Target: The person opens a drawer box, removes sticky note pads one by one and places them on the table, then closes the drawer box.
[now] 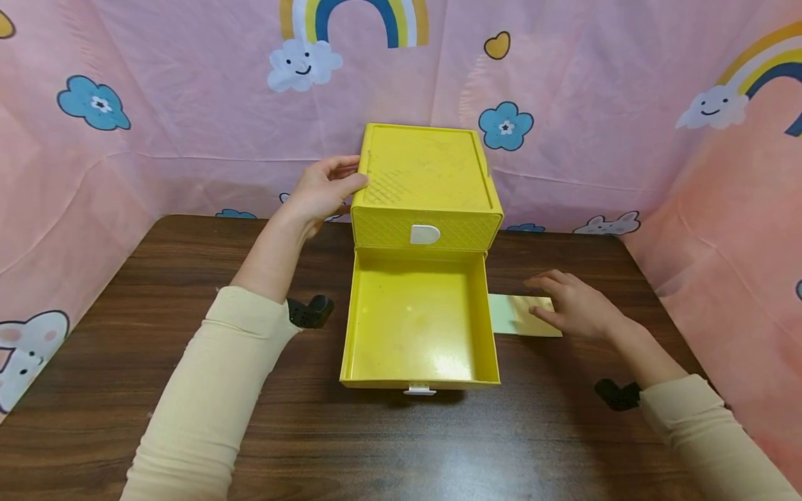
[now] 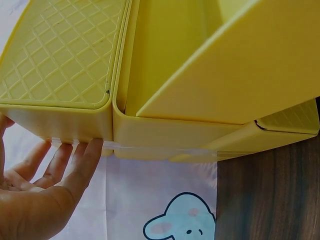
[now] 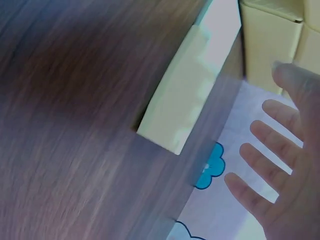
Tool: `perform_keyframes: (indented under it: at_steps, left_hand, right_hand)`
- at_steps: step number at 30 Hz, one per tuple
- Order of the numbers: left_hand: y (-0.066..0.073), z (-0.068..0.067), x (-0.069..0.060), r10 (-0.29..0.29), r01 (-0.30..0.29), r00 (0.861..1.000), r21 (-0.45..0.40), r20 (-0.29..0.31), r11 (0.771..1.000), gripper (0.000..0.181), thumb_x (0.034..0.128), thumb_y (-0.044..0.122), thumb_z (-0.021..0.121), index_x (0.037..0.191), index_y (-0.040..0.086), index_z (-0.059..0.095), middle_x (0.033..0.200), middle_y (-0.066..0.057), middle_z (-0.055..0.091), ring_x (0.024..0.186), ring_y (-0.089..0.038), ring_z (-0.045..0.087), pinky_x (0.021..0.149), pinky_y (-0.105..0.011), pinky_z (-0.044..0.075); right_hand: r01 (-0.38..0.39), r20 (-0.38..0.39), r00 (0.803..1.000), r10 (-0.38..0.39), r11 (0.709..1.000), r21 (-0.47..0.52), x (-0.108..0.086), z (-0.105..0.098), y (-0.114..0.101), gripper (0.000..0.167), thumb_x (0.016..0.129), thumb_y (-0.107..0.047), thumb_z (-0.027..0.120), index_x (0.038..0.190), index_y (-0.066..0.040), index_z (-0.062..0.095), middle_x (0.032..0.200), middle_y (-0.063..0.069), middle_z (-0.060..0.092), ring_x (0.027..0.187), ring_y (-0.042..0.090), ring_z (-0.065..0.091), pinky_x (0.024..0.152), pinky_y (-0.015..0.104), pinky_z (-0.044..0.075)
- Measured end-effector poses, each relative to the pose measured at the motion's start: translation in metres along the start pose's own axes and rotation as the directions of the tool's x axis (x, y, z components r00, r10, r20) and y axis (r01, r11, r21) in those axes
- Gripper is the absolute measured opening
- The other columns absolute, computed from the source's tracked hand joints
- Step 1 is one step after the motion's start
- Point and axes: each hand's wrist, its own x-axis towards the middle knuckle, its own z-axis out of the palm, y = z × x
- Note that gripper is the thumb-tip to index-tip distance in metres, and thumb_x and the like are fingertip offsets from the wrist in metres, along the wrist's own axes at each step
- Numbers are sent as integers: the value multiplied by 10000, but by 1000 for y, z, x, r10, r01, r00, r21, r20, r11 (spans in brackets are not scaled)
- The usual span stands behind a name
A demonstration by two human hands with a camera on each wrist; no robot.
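A yellow drawer unit (image 1: 429, 167) with lattice-patterned fronts stands at the back of the table. Below its top drawer, which is closed and has a white handle (image 1: 425, 234), another drawer (image 1: 420, 320) is pulled out towards me, its yellow floor showing. My left hand (image 1: 322, 191) rests on the unit's upper left side, thumb at the top edge and fingertips against the side wall. To the right, my right hand (image 1: 579, 306) hovers with spread fingers and holds nothing. Near it lies a flat pale yellow and mint strip (image 1: 532, 315), partly hidden by the open drawer.
The dark wooden table (image 1: 250, 431) carries the unit. Behind and at both sides hangs a pink cloth (image 1: 207, 104) printed with rainbows, flowers and rabbits. Clear tape (image 2: 150, 146) seems to run along the unit's side.
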Motion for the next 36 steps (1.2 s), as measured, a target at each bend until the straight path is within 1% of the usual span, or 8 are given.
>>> perform_keyframes:
  at_steps: [6, 11, 16, 19, 23, 27, 32, 36]
  left_hand:
    - [0, 1, 0, 1, -1, 1000, -1, -3, 1000, 517, 906, 238, 569, 1394, 189, 408, 1365, -16, 439, 1116, -180, 498, 861, -308, 493]
    - [0, 1, -1, 0, 0, 1000, -2, -9, 1000, 513, 903, 236, 574, 1389, 188, 417, 1356, -17, 447, 1082, -172, 509, 824, -285, 502]
    - [0, 1, -1, 0, 0, 1000, 9, -6, 1000, 514, 904, 244, 569, 1392, 194, 413, 1358, -20, 443, 1085, -172, 507, 830, -289, 501]
    - [0, 1, -1, 2, -2, 1000, 14, -2, 1000, 518, 907, 250, 563, 1396, 192, 403, 1362, -26, 435, 1099, -178, 503, 850, -305, 495]
    - [0, 0, -1, 1, -1, 1000, 8, 2, 1000, 526, 908, 254, 565, 1401, 187, 395, 1369, -30, 426, 1124, -189, 496, 899, -347, 481]
    - [0, 0, 0, -2, 2, 1000, 2, 3, 1000, 527, 909, 253, 564, 1403, 189, 392, 1373, -28, 421, 1132, -192, 493, 921, -369, 473]
    - [0, 0, 0, -7, 7, 1000, 2, 2, 1000, 522, 908, 250, 564, 1399, 193, 398, 1373, -27, 422, 1130, -189, 492, 927, -377, 467]
    - [1, 0, -1, -15, 15, 1000, 10, 1, 1000, 521, 907, 257, 566, 1397, 201, 400, 1371, -21, 423, 1126, -186, 492, 922, -374, 467]
  right_hand:
    - [-4, -73, 997, 4, 1000, -5, 0, -1, -5, 447, 870, -338, 626, 1231, -79, 571, 1210, 130, 552, 1090, 325, 530, 864, 515, 472]
    - [6, -167, 986, -7, 1000, -6, -2, -5, -16, 415, 856, -294, 651, 1209, -85, 591, 1189, 110, 567, 1046, 308, 550, 793, 493, 504]
    - [59, -276, 959, -69, 997, -44, -4, -9, -27, 391, 814, -243, 697, 1161, -82, 619, 1125, 93, 595, 1001, 292, 568, 767, 476, 508]
    - [85, -320, 942, -105, 993, -76, -5, -11, -32, 389, 791, -241, 714, 1139, -88, 631, 1093, 79, 604, 987, 279, 572, 770, 465, 507]
    - [86, -343, 932, -120, 990, -114, -6, -14, -40, 384, 781, -265, 718, 1121, -105, 638, 1072, 52, 606, 973, 253, 574, 765, 437, 513]
    - [84, -364, 922, -132, 986, -146, -7, -17, -48, 379, 768, -272, 725, 1102, -111, 646, 1051, 44, 610, 943, 246, 580, 744, 419, 520]
    - [103, -407, 899, -161, 982, -161, -8, -21, -57, 375, 751, -277, 726, 1080, -112, 654, 1026, 42, 616, 909, 247, 585, 714, 414, 521]
    - [143, -436, 876, -208, 974, -177, -9, -24, -66, 364, 770, -308, 691, 1074, -111, 656, 1011, 36, 617, 888, 241, 585, 699, 402, 520]
